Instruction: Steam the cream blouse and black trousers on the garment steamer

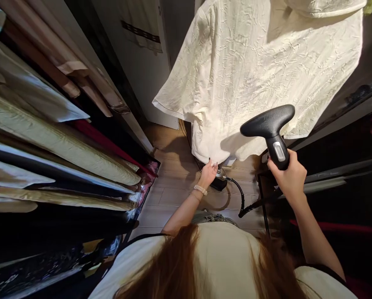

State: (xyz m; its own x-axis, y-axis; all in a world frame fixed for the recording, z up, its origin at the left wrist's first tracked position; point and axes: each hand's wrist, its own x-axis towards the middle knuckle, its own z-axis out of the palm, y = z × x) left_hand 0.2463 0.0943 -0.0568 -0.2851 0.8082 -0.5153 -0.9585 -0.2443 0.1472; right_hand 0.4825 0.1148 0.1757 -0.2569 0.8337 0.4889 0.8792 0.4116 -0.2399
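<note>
A white shirt (248, 70) with a raised vine pattern hangs in front of me, its top cut off by the frame. My left hand (209, 174) pinches the shirt's bottom hem, with a pale band on the wrist. In my right hand (290, 174) is a black garment steamer head (268, 121), gripped around its handle, which has a silver button. The steamer's wide head is raised in front of the shirt's lower right part; whether it touches the cloth I cannot tell. Its black hose (242, 203) loops down to a dark base (219, 182) on the floor.
Several garments (61, 137) hang in a dense row along the left. Dark garments and a rack (335, 195) line the right side. A white door (142, 70) with a hanging cloth stands at the back left. Pale floorboards (170, 178) run between the racks.
</note>
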